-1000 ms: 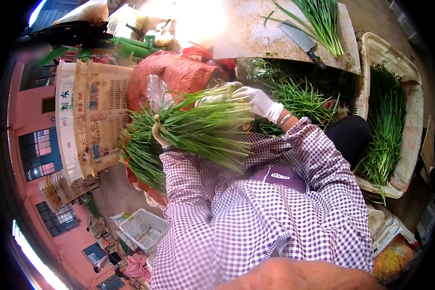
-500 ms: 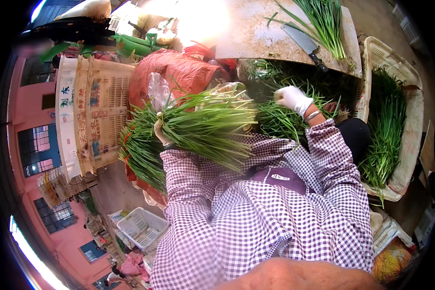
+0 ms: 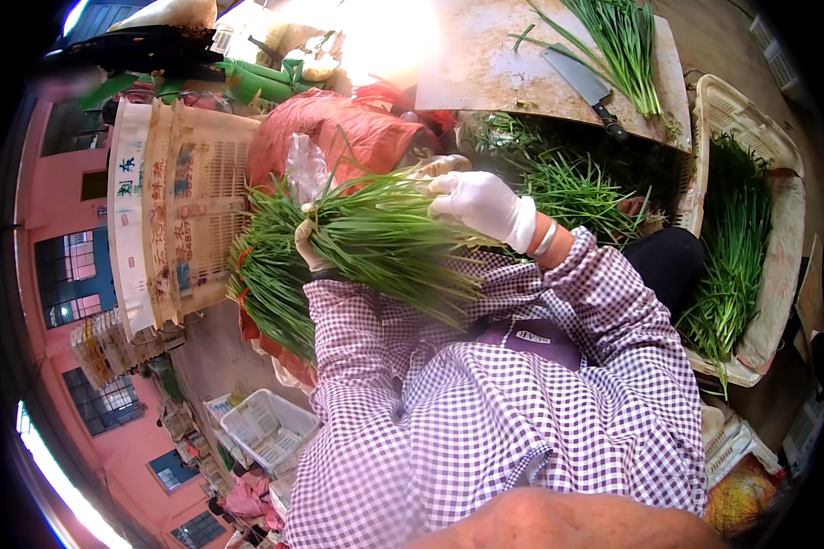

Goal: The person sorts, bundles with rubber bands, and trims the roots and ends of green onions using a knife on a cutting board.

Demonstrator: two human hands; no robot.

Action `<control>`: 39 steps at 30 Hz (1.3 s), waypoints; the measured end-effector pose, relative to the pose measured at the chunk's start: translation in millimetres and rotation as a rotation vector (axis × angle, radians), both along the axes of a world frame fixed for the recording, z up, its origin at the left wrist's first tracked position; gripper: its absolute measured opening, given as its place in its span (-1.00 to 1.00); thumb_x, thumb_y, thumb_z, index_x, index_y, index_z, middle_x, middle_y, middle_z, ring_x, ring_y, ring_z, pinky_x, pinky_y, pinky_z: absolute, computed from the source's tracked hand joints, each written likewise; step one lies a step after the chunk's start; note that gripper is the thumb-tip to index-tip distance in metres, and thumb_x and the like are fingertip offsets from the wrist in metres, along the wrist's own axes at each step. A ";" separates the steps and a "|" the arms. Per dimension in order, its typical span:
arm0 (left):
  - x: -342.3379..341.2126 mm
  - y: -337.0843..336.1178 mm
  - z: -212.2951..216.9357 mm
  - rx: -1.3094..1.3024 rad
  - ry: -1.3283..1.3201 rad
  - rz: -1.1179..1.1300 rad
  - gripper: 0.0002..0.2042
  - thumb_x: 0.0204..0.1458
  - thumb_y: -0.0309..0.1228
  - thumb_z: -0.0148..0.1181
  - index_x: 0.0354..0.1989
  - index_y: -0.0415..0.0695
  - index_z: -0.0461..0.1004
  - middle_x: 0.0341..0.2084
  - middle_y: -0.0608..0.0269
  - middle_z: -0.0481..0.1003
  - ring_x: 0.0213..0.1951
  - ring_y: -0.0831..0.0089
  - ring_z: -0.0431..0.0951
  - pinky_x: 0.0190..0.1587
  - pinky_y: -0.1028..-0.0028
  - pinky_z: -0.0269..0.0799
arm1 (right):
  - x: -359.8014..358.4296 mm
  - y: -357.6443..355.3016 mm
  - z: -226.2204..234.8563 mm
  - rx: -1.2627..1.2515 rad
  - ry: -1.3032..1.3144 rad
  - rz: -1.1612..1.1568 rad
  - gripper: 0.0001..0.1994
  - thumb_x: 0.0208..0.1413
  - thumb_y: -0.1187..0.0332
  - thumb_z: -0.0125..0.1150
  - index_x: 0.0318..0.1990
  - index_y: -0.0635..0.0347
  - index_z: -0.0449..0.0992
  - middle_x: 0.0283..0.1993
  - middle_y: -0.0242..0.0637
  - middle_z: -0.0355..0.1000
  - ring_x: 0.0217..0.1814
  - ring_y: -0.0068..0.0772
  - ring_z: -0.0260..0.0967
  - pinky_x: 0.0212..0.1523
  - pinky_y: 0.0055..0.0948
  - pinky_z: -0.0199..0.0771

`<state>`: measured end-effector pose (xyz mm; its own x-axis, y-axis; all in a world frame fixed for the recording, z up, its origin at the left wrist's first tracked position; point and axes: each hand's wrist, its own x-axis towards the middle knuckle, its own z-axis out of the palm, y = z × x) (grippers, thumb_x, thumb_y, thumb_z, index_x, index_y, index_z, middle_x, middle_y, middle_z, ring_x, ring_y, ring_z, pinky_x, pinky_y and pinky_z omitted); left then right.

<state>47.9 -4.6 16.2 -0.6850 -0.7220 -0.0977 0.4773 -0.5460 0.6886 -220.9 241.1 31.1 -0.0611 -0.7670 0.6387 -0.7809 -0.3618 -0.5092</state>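
The right hand (image 3: 487,209) has moved from the loose greens (image 3: 577,190) to the right end of the leafy bundle (image 3: 389,240), bringing both hands to it; whether its bent fingers grip cannot be determined. The left hand (image 3: 305,242) grasps the bundle near the board's (image 3: 494,71) near-left corner.

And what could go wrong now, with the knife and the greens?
The knife lies with its handle at the edge of the board, so a bump might knock it off. Also, the bunch in the left hand fans out loosely, so some of it might slip free.
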 end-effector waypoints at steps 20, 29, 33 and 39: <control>-25.6 25.3 20.3 0.006 -0.096 -0.027 -0.64 -0.03 -0.28 0.10 -0.06 -0.15 0.41 -0.18 0.03 0.53 -0.21 0.11 0.58 -0.15 0.12 0.59 | -52.1 71.8 -3.2 0.136 -0.348 -0.485 -0.80 -0.09 0.50 0.33 -0.23 0.19 0.61 -0.31 -0.21 0.55 -0.30 -0.27 0.52 -0.23 -0.46 0.51; -31.3 37.3 24.6 0.032 -0.184 0.036 -0.65 -0.03 -0.27 0.11 -0.07 -0.16 0.43 -0.19 0.06 0.54 -0.22 0.13 0.58 -0.15 0.13 0.59 | 20.0 53.0 -26.2 0.340 -0.239 -0.378 -0.84 0.04 0.27 0.24 -0.33 0.15 0.61 -0.30 -0.20 0.54 -0.21 -0.16 0.47 -0.18 -0.26 0.49; -30.1 39.0 25.9 0.056 -0.194 0.052 -0.64 -0.03 -0.29 0.11 -0.07 -0.18 0.45 -0.25 0.08 0.56 -0.25 0.16 0.59 -0.18 0.17 0.60 | 32.8 36.2 -42.2 0.428 -0.720 -0.231 -0.79 0.04 0.26 0.30 -0.27 0.20 0.61 -0.32 -0.20 0.52 -0.26 -0.23 0.48 -0.20 -0.35 0.48; -31.3 45.2 29.6 0.030 -0.119 0.071 -0.69 0.01 -0.25 0.10 -0.10 -0.09 0.47 -0.19 0.14 0.55 -0.19 0.19 0.56 -0.10 0.15 0.54 | 39.4 28.3 -25.4 0.540 -1.382 -0.033 -0.82 0.05 0.36 0.37 -0.25 0.27 0.58 -0.29 -0.43 0.51 -0.31 -0.64 0.41 -0.27 -0.60 0.46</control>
<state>16.6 40.6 45.9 -0.6143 -0.7639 -0.1977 0.4312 -0.5348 0.7267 -181.6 269.4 5.7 -0.3893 -0.8732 -0.2932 0.4184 0.1159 -0.9008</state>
